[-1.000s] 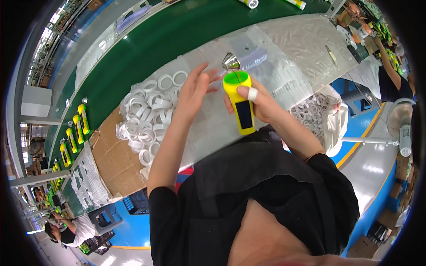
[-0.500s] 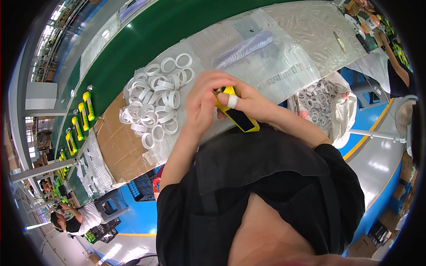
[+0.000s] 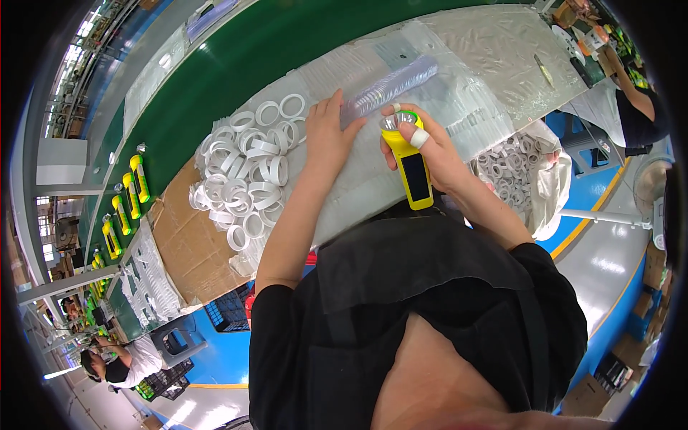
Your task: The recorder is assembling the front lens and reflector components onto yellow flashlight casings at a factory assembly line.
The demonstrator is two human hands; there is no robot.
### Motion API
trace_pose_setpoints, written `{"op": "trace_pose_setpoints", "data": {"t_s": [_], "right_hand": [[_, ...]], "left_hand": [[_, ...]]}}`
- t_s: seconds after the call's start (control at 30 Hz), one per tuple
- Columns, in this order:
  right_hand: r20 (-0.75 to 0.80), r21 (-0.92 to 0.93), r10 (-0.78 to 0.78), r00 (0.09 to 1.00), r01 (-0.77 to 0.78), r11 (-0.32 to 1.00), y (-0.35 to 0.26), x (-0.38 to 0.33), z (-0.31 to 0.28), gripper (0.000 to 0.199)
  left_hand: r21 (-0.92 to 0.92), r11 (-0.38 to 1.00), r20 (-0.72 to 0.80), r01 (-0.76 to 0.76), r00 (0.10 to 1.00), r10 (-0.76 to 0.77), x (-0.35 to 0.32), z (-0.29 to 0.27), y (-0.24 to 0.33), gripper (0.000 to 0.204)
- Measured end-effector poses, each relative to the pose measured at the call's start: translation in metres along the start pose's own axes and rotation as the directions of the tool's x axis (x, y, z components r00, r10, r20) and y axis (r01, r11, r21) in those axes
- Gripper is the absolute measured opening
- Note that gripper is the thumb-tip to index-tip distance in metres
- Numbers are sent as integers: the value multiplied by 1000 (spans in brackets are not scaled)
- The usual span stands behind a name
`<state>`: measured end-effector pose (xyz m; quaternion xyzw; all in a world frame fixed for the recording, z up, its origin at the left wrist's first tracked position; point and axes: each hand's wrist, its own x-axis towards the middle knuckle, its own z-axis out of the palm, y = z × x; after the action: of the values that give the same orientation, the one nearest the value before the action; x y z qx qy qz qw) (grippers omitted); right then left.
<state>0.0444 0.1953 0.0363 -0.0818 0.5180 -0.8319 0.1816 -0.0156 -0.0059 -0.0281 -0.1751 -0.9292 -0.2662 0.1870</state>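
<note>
My right hand grips a yellow flashlight with a black panel on its side. The silvery reflector end points away from me, and white tape wraps the thumb. My left hand has its thumb and fingers apart at the near left end of a row of clear plastic discs. Whether it touches the discs I cannot tell. Left of that hand lies a heap of white plastic rings.
Brown cardboard and plastic sheeting cover the bench. Several yellow flashlights stand on the green belt at left. A white sack of rings sits at right below the bench edge. Other people work at far left and far right.
My left hand has let go of the flashlight and moved up to the end of the disc row. My right hand has swung the flashlight right and more upright, showing its reflector.
</note>
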Motion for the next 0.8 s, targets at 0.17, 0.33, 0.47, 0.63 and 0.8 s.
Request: {"op": "trace_pose_setpoints", "data": {"t_s": [0.17,0.33,0.47,0.63,0.8], "right_hand": [[20,-32,1,1000,-1,999,-2,1,1,42],[126,-93,-18,992,30,995,-2,8,8,44],[195,-37,-26,980,33,999,-2,10,21,35],[255,-108,41,966,-14,994,1,13,25,39],[294,-103,70,953,-41,994,12,15,32,43]], "left_hand": [[-177,981,-60,83,994,-95,0,-17,6,58],[-465,884,-76,-46,997,12,-5,-68,53,44],[-417,889,-73,-188,982,174,-20,-78,59,36],[-640,766,-27,-65,998,63,-32,-80,67,36],[-491,834,-193,-250,965,176,-31,-66,55,30]]}}
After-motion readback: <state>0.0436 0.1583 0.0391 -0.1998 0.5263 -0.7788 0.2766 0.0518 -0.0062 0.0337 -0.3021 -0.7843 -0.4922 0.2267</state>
